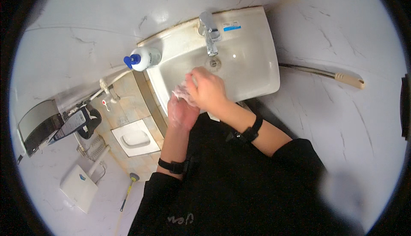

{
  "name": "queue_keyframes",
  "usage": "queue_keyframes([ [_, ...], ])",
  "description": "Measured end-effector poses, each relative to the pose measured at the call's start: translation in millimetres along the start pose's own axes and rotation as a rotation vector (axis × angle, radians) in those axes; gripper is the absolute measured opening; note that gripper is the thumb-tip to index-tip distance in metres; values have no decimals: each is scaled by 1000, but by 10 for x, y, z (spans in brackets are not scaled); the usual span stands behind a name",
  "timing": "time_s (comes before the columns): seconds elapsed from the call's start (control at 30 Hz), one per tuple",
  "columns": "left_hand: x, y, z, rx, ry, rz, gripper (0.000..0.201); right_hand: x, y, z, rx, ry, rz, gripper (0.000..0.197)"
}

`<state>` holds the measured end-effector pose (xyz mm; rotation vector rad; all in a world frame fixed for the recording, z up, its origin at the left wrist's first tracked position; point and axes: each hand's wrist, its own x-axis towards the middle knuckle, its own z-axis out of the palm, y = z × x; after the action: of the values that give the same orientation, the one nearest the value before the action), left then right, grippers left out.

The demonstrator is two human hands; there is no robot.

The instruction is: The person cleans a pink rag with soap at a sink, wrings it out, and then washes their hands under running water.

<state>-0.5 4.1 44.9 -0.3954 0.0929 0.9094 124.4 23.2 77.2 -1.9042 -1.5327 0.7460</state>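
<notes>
My left hand (182, 112) and my right hand (208, 90) are pressed together over the near left side of the white sink (257, 71). White soap lather (182, 93) covers the fingers where they meet, and some streaks the back of the left hand. The right fingers curl over those of the left, which are mostly hidden by lather and the other hand. Beyond them, a chrome tap (209, 32) stands above the drain (213, 63). A white pump bottle (147, 59) with a blue top sits on the sink's left rim.
On the left are a squat toilet (136, 138), a wall valve (107, 97), a dark paper dispenser (40, 127), a white cistern (80, 188) and a long-handled brush (130, 187). A beige-ended handle (349, 80) leans right of the sink.
</notes>
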Motion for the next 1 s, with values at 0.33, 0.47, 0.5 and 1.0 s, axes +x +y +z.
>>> queue_keyframes([
  [0.33,70,-363,406,424,475,114,47,77,24,-179,104,37,-5,22],
  [0.47,132,-241,267,575,425,64,44,-139,96,9,129,7,-131,24],
  [0.5,60,-215,128,563,565,87,43,-95,262,57,65,-108,49,25],
  [1.0,29,-228,-31,547,731,209,41,-100,315,119,129,33,157,26],
])
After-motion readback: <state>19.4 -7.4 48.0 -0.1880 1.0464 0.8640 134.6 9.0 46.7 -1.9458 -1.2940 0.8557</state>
